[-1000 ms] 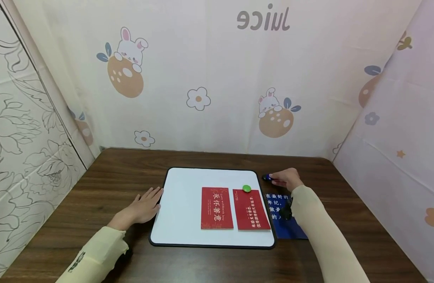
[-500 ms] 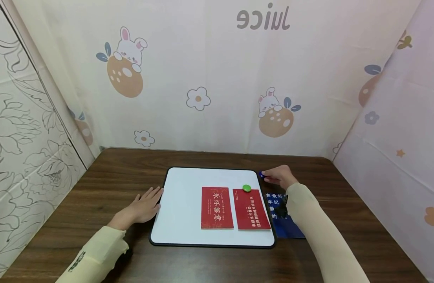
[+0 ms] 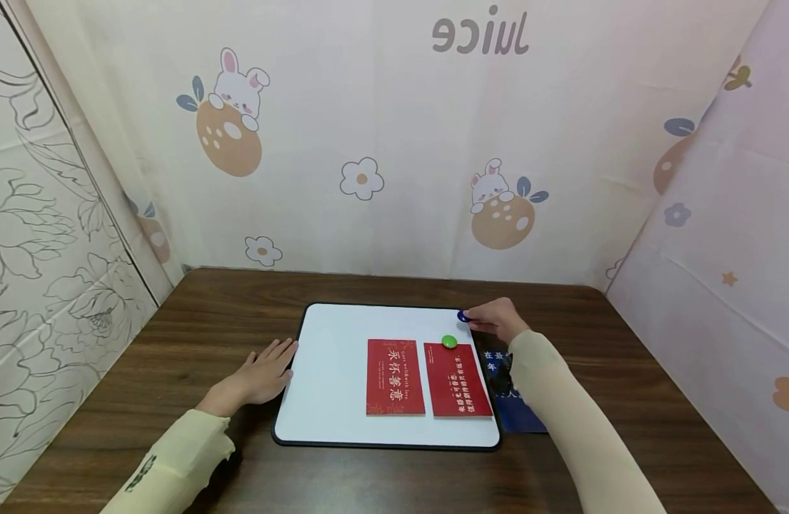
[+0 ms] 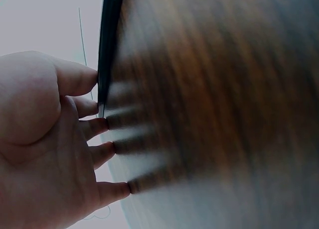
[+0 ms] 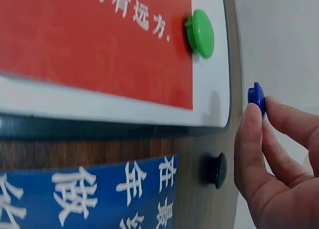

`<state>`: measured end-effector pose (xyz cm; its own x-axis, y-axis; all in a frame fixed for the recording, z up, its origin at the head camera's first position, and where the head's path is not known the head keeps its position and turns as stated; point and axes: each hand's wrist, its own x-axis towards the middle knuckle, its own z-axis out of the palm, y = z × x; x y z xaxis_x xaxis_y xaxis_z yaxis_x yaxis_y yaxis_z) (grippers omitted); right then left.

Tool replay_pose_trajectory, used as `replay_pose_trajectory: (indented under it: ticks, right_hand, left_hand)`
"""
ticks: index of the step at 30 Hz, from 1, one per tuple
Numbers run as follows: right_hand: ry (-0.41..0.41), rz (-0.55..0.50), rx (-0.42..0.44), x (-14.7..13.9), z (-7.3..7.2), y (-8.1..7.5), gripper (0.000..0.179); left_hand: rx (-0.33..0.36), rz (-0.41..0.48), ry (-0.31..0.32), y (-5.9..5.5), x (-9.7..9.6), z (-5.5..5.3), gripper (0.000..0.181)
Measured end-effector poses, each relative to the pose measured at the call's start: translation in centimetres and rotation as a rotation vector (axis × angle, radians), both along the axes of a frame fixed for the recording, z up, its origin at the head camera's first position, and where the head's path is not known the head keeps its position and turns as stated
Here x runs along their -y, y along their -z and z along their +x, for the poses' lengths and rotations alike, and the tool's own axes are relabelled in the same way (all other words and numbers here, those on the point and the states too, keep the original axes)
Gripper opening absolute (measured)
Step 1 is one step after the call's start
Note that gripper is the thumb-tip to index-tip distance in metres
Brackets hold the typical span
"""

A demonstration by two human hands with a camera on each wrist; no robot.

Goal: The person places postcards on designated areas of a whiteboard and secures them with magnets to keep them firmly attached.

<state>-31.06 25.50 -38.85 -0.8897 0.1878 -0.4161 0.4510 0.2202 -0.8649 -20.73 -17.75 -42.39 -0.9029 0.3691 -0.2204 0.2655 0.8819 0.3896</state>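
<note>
My right hand (image 3: 497, 319) pinches a round blue magnet (image 3: 462, 315) between thumb and fingertips, above the top right corner of a black-framed whiteboard (image 3: 330, 371). The right wrist view shows this blue magnet (image 5: 257, 100) lifted clear of the board. Close by, a green magnet (image 3: 449, 342) sits at the top edge of the right red card (image 3: 457, 382). Another red card (image 3: 395, 378) lies left of it on the board. With fingers extended, my left hand (image 3: 259, 375) rests at the board's left edge; thumb and fingertips touch it or the table there.
A dark blue card (image 3: 523, 420) with white writing lies on the table right of the board, partly hidden under the right forearm. Near it, a black magnet (image 5: 218, 170) shows in the right wrist view. A patterned curtain (image 3: 368, 107) hangs behind the wooden table (image 3: 233, 293).
My right hand has carried the blue magnet leftward, from the table beside the board to above its top right corner. The left hand and the cards have stayed in place.
</note>
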Motion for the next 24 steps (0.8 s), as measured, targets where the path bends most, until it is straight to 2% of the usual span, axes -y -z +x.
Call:
replay_pose_trajectory:
  ticks: [8, 24]
  right_hand:
    - [-0.033, -0.016, -0.007, 1.5, -0.1, 0.0, 0.033]
    - [-0.081, 0.019, 0.012, 4.6, 0.3, 0.3, 0.033]
  left_hand:
    - [0.000, -0.007, -0.006, 0.0, -0.1, 0.0, 0.056]
    - [-0.004, -0.001, -0.014, 0.1, -0.1, 0.1, 0.056]
